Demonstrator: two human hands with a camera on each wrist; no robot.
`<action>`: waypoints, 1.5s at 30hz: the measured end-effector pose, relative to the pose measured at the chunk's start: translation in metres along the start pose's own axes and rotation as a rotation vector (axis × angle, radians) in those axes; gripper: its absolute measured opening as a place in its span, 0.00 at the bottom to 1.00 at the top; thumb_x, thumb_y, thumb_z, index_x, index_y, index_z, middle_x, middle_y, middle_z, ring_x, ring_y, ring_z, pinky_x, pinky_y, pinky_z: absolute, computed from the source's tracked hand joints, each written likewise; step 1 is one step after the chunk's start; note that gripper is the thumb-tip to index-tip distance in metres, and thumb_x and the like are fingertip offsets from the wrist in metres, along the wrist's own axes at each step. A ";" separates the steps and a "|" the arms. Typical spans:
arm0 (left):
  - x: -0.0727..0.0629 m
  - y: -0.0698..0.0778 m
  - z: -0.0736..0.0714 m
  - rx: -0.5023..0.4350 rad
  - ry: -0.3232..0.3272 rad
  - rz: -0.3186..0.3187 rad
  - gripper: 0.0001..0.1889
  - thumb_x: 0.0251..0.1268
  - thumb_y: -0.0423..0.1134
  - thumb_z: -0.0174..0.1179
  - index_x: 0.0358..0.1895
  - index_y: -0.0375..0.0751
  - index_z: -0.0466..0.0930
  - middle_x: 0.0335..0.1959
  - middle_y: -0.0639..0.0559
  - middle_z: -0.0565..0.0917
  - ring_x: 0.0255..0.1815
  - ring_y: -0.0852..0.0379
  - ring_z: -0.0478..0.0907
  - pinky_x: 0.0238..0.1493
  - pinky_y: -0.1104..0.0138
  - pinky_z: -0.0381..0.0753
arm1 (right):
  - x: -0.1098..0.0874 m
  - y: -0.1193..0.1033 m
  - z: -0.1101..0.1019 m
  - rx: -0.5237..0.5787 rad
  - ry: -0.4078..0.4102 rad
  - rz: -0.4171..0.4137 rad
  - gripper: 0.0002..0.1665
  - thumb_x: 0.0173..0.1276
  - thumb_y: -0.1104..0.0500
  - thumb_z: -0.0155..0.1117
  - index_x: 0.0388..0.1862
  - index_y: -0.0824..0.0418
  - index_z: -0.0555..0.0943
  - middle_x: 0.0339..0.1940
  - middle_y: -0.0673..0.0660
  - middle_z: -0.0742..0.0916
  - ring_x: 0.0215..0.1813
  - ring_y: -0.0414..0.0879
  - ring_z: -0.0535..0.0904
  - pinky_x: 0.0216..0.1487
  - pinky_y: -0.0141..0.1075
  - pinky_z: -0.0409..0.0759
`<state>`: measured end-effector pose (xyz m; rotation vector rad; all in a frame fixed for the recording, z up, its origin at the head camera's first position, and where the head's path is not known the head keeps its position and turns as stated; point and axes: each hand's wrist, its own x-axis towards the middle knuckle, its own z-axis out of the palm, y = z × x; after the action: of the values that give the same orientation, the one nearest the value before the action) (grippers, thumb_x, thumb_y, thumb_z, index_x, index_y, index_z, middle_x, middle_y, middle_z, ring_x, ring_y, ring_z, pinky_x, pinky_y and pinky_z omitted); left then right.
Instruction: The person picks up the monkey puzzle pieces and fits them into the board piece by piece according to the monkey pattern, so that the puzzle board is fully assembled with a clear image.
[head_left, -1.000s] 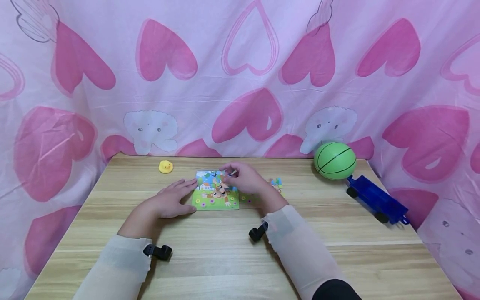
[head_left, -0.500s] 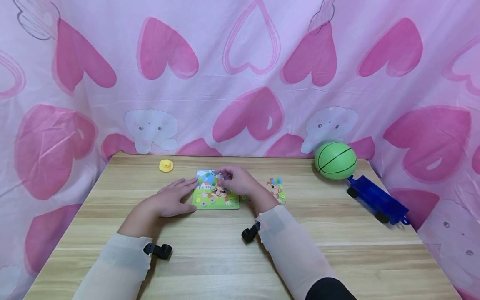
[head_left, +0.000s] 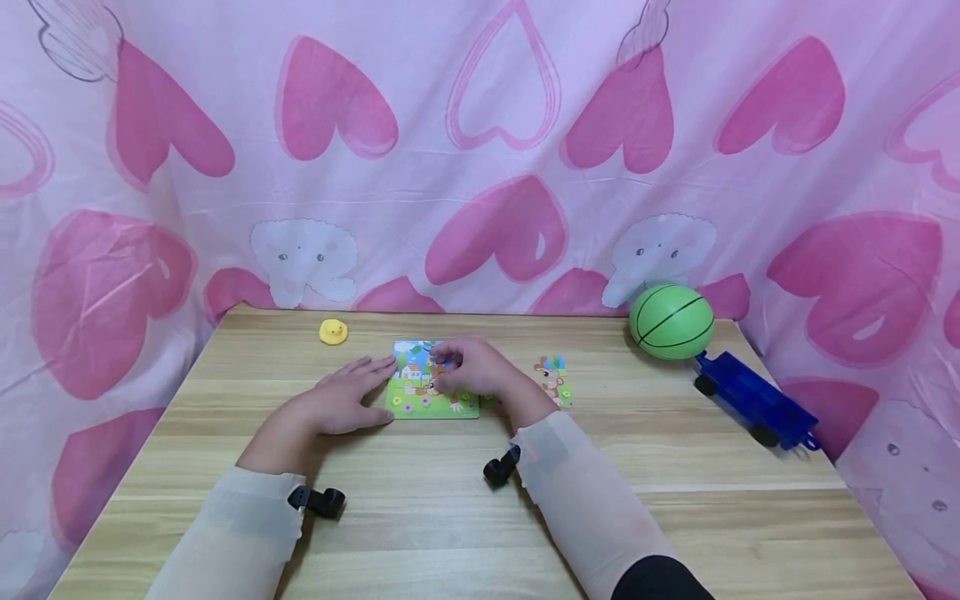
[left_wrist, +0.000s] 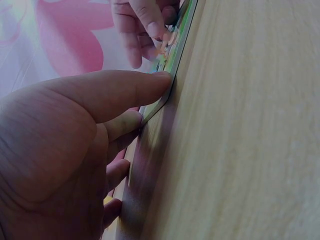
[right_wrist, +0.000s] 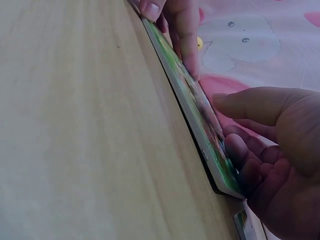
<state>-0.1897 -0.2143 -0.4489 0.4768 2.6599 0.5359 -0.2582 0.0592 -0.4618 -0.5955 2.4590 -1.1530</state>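
Note:
A flat puzzle board (head_left: 408,406) with a monkey, house and flowers printed on it lies mid-table. My left hand (head_left: 343,402) rests at the board's left edge, fingers spread, with the thumb (left_wrist: 150,86) touching the near left corner. Over the board's right half is my right hand (head_left: 476,367); its thumb (right_wrist: 235,103) and index finger point down at the picture, and the other fingers curl beside the right edge. I cannot tell whether a puzzle piece is between its fingertips. Another puzzle piece (head_left: 552,382) with a monkey lies to the right, partly behind the right wrist.
A yellow toy duck (head_left: 333,332) sits at the back left. At the back right are a green ball (head_left: 672,321) with black lines and a blue toy wagon (head_left: 756,400). Wooden table (head_left: 420,525) stretches in front of the hands. A pink heart-patterned cloth (head_left: 480,167) hangs behind.
My right hand has shifted slightly left, then a little toward me over the board, its thumb now covering the monkey's face. The left hand has stayed put.

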 end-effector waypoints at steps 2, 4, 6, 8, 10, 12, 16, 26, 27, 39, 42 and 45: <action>0.000 0.000 0.000 0.002 0.000 0.000 0.47 0.73 0.62 0.63 0.89 0.55 0.52 0.91 0.53 0.52 0.91 0.33 0.41 0.83 0.24 0.46 | 0.000 -0.001 0.000 -0.032 -0.016 -0.004 0.33 0.66 0.55 0.81 0.70 0.52 0.84 0.48 0.50 0.86 0.46 0.45 0.79 0.45 0.35 0.82; 0.001 -0.001 0.000 0.001 0.000 -0.001 0.47 0.73 0.62 0.63 0.89 0.55 0.52 0.91 0.53 0.52 0.91 0.33 0.41 0.82 0.24 0.46 | 0.000 -0.002 0.001 -0.074 -0.024 -0.011 0.33 0.65 0.55 0.82 0.70 0.52 0.84 0.47 0.50 0.85 0.45 0.45 0.78 0.44 0.34 0.81; 0.001 -0.001 0.000 0.002 0.000 -0.003 0.47 0.73 0.62 0.63 0.89 0.55 0.52 0.91 0.53 0.52 0.91 0.33 0.41 0.82 0.23 0.46 | 0.000 -0.003 0.002 -0.114 -0.024 -0.018 0.34 0.65 0.54 0.83 0.70 0.51 0.85 0.46 0.49 0.85 0.44 0.44 0.78 0.44 0.34 0.80; 0.001 -0.001 0.001 0.003 0.000 -0.003 0.47 0.73 0.62 0.63 0.89 0.55 0.52 0.91 0.53 0.52 0.91 0.33 0.41 0.82 0.23 0.46 | 0.000 -0.003 0.002 -0.144 -0.023 -0.023 0.34 0.65 0.53 0.82 0.71 0.51 0.84 0.46 0.50 0.84 0.44 0.44 0.78 0.44 0.34 0.80; 0.001 -0.001 0.001 0.007 0.001 -0.003 0.47 0.73 0.62 0.63 0.89 0.55 0.52 0.91 0.53 0.52 0.91 0.33 0.42 0.82 0.23 0.47 | 0.000 -0.003 0.003 -0.158 -0.022 -0.023 0.35 0.65 0.53 0.82 0.71 0.52 0.84 0.46 0.50 0.83 0.45 0.44 0.78 0.45 0.34 0.80; 0.001 -0.001 0.001 0.010 0.003 -0.002 0.47 0.73 0.62 0.63 0.89 0.55 0.52 0.91 0.53 0.52 0.91 0.33 0.42 0.82 0.23 0.47 | 0.000 -0.004 0.003 -0.161 -0.021 -0.021 0.35 0.66 0.53 0.82 0.72 0.52 0.83 0.46 0.50 0.83 0.46 0.44 0.78 0.46 0.34 0.80; 0.002 -0.002 0.002 0.013 0.006 0.001 0.47 0.73 0.62 0.63 0.89 0.55 0.52 0.91 0.53 0.52 0.91 0.33 0.42 0.82 0.24 0.47 | -0.001 -0.005 0.003 -0.174 -0.016 -0.015 0.36 0.66 0.52 0.82 0.72 0.53 0.83 0.47 0.51 0.83 0.46 0.44 0.78 0.47 0.35 0.80; 0.002 -0.001 0.001 0.018 0.005 0.001 0.47 0.72 0.62 0.64 0.88 0.54 0.53 0.91 0.53 0.52 0.91 0.33 0.42 0.83 0.24 0.47 | -0.001 -0.007 0.003 -0.196 -0.021 -0.013 0.36 0.66 0.51 0.82 0.72 0.53 0.83 0.49 0.52 0.81 0.48 0.44 0.77 0.51 0.36 0.80; 0.002 -0.001 0.001 0.019 0.005 0.003 0.47 0.72 0.62 0.64 0.88 0.54 0.53 0.91 0.53 0.52 0.91 0.33 0.42 0.83 0.25 0.47 | -0.001 -0.007 0.003 -0.203 -0.022 -0.013 0.36 0.66 0.51 0.81 0.72 0.53 0.83 0.49 0.52 0.80 0.48 0.45 0.77 0.51 0.36 0.80; 0.002 -0.002 0.000 0.014 0.004 0.007 0.47 0.73 0.62 0.63 0.89 0.54 0.52 0.91 0.53 0.52 0.91 0.32 0.42 0.83 0.25 0.46 | 0.000 -0.006 0.004 -0.233 -0.034 -0.031 0.35 0.68 0.49 0.80 0.72 0.54 0.83 0.50 0.52 0.80 0.49 0.44 0.77 0.53 0.36 0.80; 0.002 -0.002 0.001 0.014 0.004 0.006 0.47 0.73 0.63 0.63 0.89 0.54 0.52 0.91 0.53 0.52 0.91 0.33 0.42 0.84 0.25 0.46 | -0.001 -0.007 0.003 -0.210 -0.036 -0.029 0.33 0.69 0.49 0.79 0.71 0.54 0.84 0.50 0.51 0.82 0.50 0.44 0.78 0.53 0.35 0.81; 0.001 -0.002 0.002 0.012 0.005 0.004 0.48 0.72 0.63 0.63 0.89 0.55 0.52 0.91 0.53 0.52 0.91 0.33 0.42 0.84 0.26 0.46 | -0.005 -0.008 -0.002 -0.148 -0.030 -0.041 0.31 0.71 0.51 0.76 0.72 0.55 0.83 0.50 0.50 0.85 0.51 0.43 0.80 0.55 0.36 0.83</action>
<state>-0.1908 -0.2150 -0.4515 0.4844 2.6691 0.5233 -0.2533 0.0583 -0.4542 -0.7035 2.5330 -0.9750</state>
